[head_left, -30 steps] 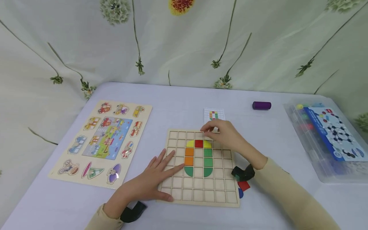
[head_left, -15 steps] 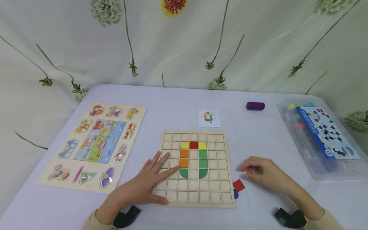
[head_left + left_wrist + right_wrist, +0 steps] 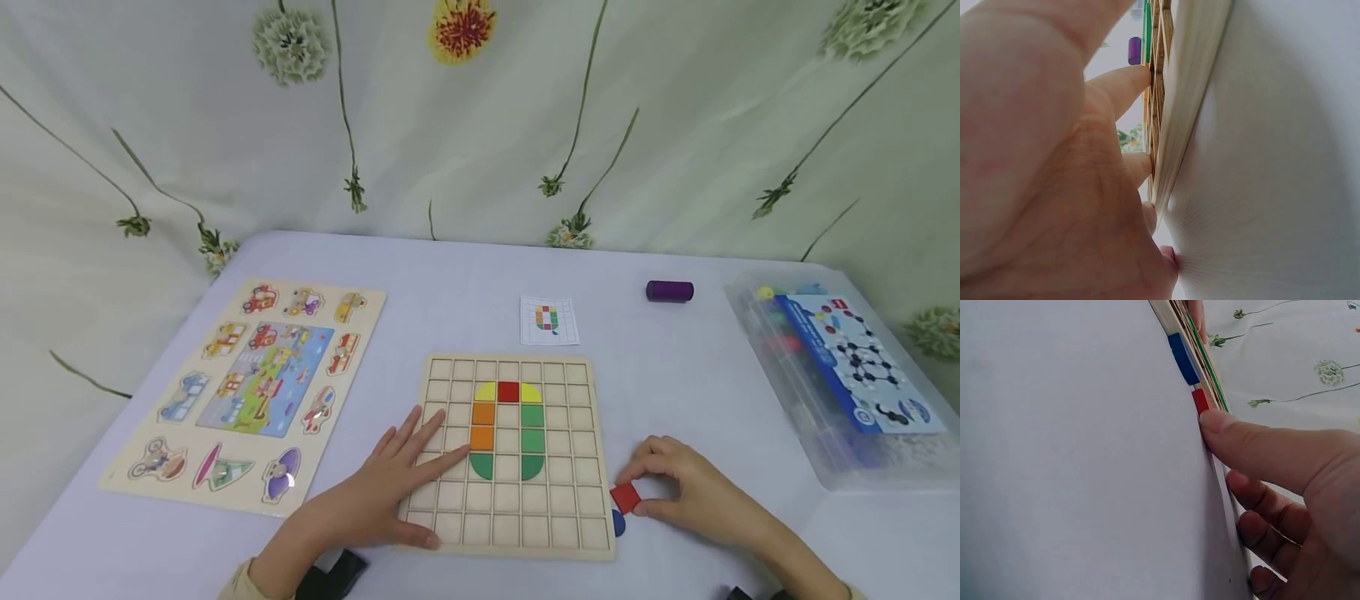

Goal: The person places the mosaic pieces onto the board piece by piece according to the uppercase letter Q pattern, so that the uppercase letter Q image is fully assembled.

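Note:
My left hand (image 3: 382,492) lies spread over the left side of a wooden grid board (image 3: 525,529), its fingers straight on the squares and edge. On the board, yellow, red, orange and green tiles (image 3: 532,440) form a ring. Right of the board, my right hand (image 3: 686,487) pinches a red square tile (image 3: 626,498) between thumb and finger, down at the tablecloth. A blue rounded tile (image 3: 618,523) sits beside the red one, against the board's edge. The right wrist view shows my thumb on the end of the red tile (image 3: 1200,401), with the blue tile (image 3: 1184,359) beyond.
A small pattern card (image 3: 550,321) lies behind the board. To the left is a vehicle peg puzzle (image 3: 300,492). A purple cylinder (image 3: 670,291) lies at the back, and a clear plastic box (image 3: 847,475) with a blue booklet (image 3: 862,362) on it stands at the right.
My right hand has left the top of the board, moved right and down to the loose tiles, and taken the red square tile between its fingers. The left hand has stayed on the board.

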The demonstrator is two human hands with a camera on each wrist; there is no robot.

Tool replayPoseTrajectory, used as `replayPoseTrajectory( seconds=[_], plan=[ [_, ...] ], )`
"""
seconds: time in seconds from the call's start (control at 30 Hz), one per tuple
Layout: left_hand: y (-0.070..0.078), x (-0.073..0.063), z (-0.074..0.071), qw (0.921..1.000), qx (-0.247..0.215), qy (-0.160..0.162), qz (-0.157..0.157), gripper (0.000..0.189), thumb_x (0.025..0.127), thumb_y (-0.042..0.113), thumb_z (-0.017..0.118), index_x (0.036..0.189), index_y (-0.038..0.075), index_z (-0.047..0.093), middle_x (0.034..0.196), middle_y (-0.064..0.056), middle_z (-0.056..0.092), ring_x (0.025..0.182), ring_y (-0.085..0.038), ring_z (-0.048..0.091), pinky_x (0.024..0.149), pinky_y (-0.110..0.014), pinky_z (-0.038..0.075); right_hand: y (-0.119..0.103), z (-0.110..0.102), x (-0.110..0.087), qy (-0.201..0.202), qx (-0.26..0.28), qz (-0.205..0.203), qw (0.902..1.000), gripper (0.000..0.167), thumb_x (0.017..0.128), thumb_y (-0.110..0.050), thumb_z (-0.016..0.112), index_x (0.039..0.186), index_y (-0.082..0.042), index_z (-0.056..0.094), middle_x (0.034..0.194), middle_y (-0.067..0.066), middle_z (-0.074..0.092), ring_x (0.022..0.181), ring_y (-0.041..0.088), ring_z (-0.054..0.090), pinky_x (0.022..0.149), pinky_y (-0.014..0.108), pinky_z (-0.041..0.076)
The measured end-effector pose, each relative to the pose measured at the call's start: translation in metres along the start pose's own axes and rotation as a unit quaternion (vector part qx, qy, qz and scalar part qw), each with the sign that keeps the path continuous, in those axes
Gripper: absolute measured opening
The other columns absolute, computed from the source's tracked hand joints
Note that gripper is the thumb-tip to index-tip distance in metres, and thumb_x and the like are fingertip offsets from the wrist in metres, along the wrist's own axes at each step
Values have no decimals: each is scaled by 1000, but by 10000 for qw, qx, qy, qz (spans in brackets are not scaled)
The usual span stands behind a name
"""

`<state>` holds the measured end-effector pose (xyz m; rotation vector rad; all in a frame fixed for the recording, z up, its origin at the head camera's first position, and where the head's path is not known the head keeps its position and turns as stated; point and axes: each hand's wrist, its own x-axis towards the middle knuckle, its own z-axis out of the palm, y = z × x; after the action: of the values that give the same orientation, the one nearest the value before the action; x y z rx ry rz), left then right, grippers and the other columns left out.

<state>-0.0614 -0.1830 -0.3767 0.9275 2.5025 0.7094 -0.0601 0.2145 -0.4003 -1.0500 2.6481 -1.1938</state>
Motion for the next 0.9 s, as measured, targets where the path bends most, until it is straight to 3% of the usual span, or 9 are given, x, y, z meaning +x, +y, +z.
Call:
replayPoseTrajectory(
  seconds=[0.23, 0.53, 0.7, 0.9],
  plan=[
    [0, -1, 1, 10000, 77, -31, -27, 95, 71, 49, 75, 149, 29, 25, 155, -8, -7, 137, -30, -18, 105, -57, 0, 0, -5, 1, 163, 500, 661, 9964, 25, 79, -19, 76, 102, -23, 67, 97, -11, 61, 89, 10, 54, 78, 17, 43],
    [0, 0, -1, 9998, 195, -18, 28, 95, 71, 50, 75, 149, 29, 25, 155, -9, -7, 137, -31, -17, 105, -57, 0, -11, -4, 26, 746, 919, 1704, 9782, 22, 81, -15, 74, 103, -14, 70, 80, -4, 59, 73, 14, 50, 61, 24, 40],
    [0, 0, -2, 9997, 212, 36, 118, 94, 72, 49, 75, 149, 27, 26, 155, -11, -4, 137, -34, -14, 104, -59, 2, -28, 9, 52, 919, 1091, 1748, 9742, 22, 79, -15, 75, 100, -9, 71, 77, -4, 58, 72, 15, 50, 60, 24, 39],
    [2, 0, -2, 9999, 103, -23, 61, 92, 72, 49, 74, 149, 27, 28, 155, -11, -3, 137, -34, -14, 104, -60, 2, -47, 35, 75, 633, 1219, 1559, 9782, 18, 79, -18, 76, 96, -14, 71, 73, -6, 58, 65, 16, 49, 54, 23, 38]
  ],
)
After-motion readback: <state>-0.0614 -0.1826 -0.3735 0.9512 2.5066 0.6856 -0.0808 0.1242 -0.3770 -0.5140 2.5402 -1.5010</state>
